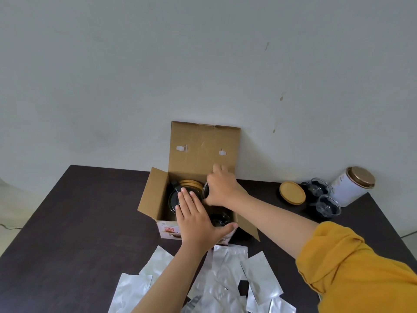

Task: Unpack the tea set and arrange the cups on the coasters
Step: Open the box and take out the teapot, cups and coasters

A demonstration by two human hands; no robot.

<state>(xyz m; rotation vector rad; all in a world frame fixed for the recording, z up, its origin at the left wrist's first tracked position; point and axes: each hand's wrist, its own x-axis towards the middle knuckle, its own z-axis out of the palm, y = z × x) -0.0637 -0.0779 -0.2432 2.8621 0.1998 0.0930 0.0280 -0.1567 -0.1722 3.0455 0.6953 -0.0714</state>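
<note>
Box (155, 195) sits open at the far edge of the dark table (79, 222), back flap upright vs the wall. Inside: teapot (174, 198) w/ dark lid on the left, a stack of wooden coasters (190, 184) behind it, 1 glass cup (205, 189) at the right rear, another dark cup (220, 219) at the front right.

Left hand (195, 220) lies flat, fingers straight & spread, over the teapot lid and the box's front wall; it steadies, grips nothing. Right hand (222, 188) reaches in from the right, fingers curled round the rim of the rear cup; looks like a pinch on it, tho the palm hides most of the glass.

Already out, on the right: 1 loose coaster (292, 192), 2 glass cups (320, 186) just beside it, not on it, plus a white tin (352, 185). Foil packets (225, 279) litter the near side.

Step in hand, I'd say: lift the rear cup out. To do it well: keep the left palm down so box & pot don't shift, draw the cup straight up so it clears the coaster stack and the side flap, avoid knocking glass on the pot. Then coasters need to come out too, since only 1 is laid.
</note>
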